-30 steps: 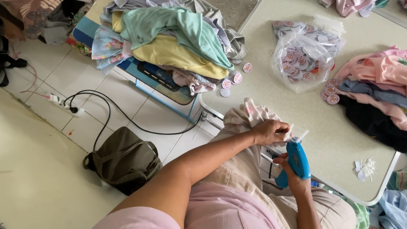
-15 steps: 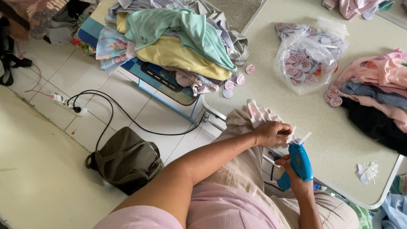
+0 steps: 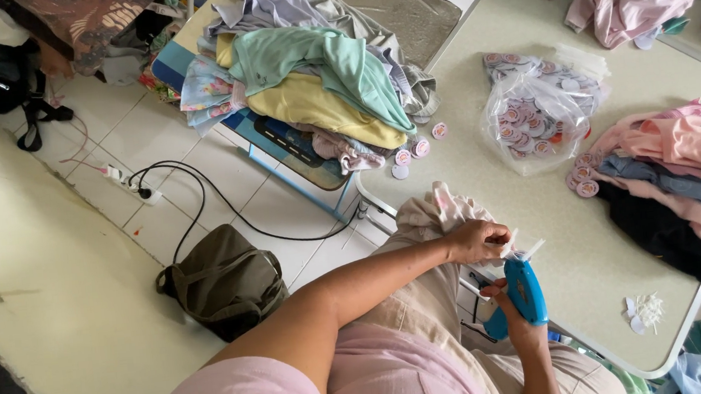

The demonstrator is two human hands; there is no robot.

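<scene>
I see my left hand (image 3: 476, 240) curled tight, fingers pinched on the edge of a pale pink garment (image 3: 442, 211) bunched at the near edge of the table (image 3: 482, 137). At about four o'clock from it, my right hand (image 3: 516, 310) is wrapped closed around a blue tagging gun (image 3: 525, 290), its tip touching the pinched cloth. At one o'clock from the hands lies a clear bag of round tags (image 3: 535, 115); at three o'clock, a heap of pink and dark clothes (image 3: 683, 182).
</scene>
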